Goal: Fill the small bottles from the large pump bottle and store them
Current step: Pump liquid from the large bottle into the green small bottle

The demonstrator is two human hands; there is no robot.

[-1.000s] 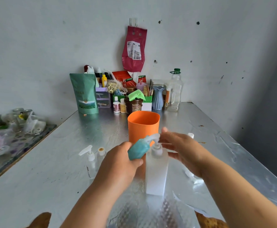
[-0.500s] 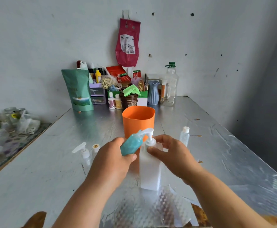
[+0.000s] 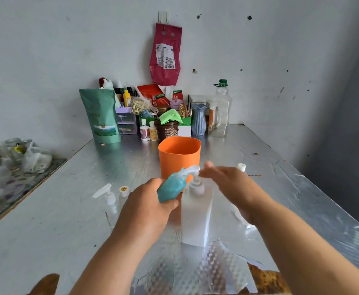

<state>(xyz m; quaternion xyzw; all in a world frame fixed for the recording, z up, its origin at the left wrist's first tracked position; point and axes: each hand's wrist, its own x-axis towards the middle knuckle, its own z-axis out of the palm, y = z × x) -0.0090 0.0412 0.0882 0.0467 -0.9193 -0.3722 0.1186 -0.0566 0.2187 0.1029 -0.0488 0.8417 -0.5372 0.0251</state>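
Pump bottle (image 3: 195, 222) between the hands, teal bottle (image 3: 171, 188) at its spout

Metal table (image 3: 67, 231) carries everything. Orange cup (image 3: 179, 158) stands just beyond both hands. Pump bottle: white, upright, directly between the hands. Left hand (image 3: 151, 209) grips the teal bottle, tilted, neck up at the spout tip. Right hand (image 3: 232, 188) blurred, fingers straight, just beside the pump head; contact cannot be told. Clear pump bottle (image 3: 108, 199) left of the left hand. White-capped bottle (image 3: 241, 167) behind the right hand.
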